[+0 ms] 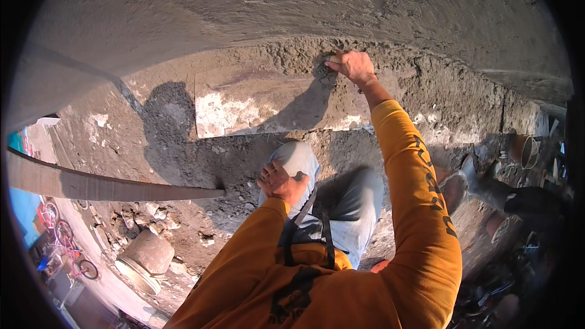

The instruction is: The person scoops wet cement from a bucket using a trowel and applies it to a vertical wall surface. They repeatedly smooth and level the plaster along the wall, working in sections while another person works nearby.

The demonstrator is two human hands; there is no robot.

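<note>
My right hand [353, 66] reaches forward to the foot of the grey plastered wall [292, 3]. Its fingers are pinched together against the loose wet mortar [286, 55] there; whatever they hold is too small and shaded to make out. Under this arm lies a flat board [225, 113], smeared with mortar and whitish along its near edge. My left hand [283, 183] rests on my bent knee [297, 157], fingers loosely apart, with nothing in it.
A long post or plank [109, 184] juts in from the left, close to my left hand. Behind it stand a mortar-crusted bucket [146, 256], rubble [146, 219] and a pinkish-red bicycle [64, 234]. Cluttered containers [525, 151] lie at the right.
</note>
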